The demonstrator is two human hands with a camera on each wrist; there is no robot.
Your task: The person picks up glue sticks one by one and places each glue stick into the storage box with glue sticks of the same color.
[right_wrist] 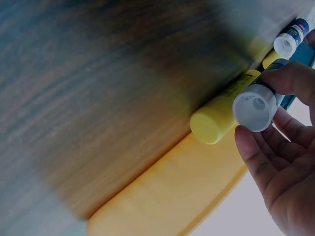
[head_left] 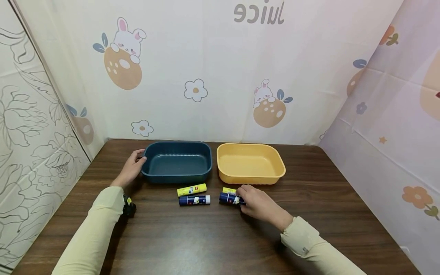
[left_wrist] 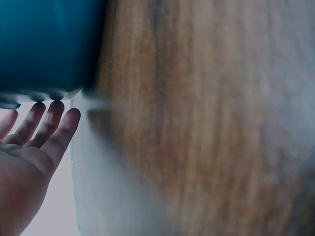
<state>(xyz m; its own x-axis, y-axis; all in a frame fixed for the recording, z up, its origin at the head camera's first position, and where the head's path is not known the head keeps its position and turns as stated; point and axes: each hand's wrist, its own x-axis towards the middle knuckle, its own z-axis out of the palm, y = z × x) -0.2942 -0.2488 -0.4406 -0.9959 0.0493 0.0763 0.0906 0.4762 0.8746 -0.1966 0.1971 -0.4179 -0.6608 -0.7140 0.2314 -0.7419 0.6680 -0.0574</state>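
Your right hand [head_left: 258,204] pinches a blue glue stick [head_left: 229,198] on the brown table [head_left: 206,236], just in front of the yellow tray [head_left: 251,163], with a yellow glue stick [head_left: 229,190] beside it. Your left hand [head_left: 131,168] rests, fingers straight, against the blue tray [head_left: 177,162]. 2 more sticks lie between. The stick labels are too small to read; the wall reads "Juice", mirrored.

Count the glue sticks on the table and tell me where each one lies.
4. A yellow glue stick and a blue glue stick lie before the blue tray. A second yellow stick lies before the yellow tray; the right hand pinches a second blue stick.
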